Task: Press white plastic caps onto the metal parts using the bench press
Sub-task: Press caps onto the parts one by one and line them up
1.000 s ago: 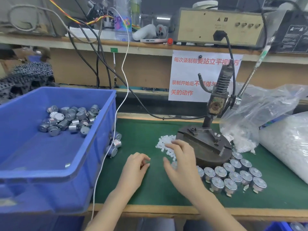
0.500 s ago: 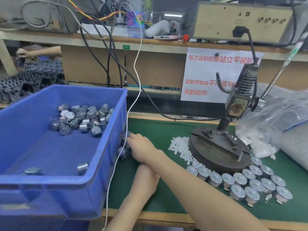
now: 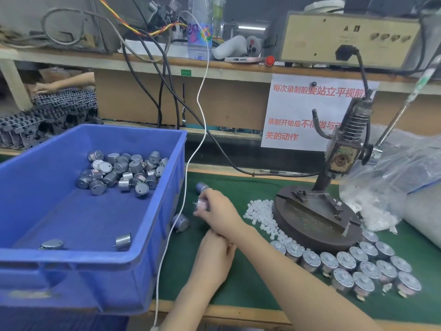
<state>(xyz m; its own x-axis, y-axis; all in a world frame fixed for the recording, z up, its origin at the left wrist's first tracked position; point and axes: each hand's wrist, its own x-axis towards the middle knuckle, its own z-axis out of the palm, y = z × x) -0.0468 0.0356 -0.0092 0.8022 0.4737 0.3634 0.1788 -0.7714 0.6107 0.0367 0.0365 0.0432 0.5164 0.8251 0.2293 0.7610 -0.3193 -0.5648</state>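
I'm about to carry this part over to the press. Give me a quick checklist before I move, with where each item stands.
1. Grip: the right hand holds a metal part: ok.
2. Cap in the left hand: cannot tell, the right forearm covers its fingers.
3. Supply: white caps lie beside the press base: ok.
4. No part sits on the press base: ok.
5. The press handle is up, with no hand on it: ok.

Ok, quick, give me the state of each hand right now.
Left hand: partly hidden under the other wrist, so it cannot be told.
Right hand: closed, holding a metal part.
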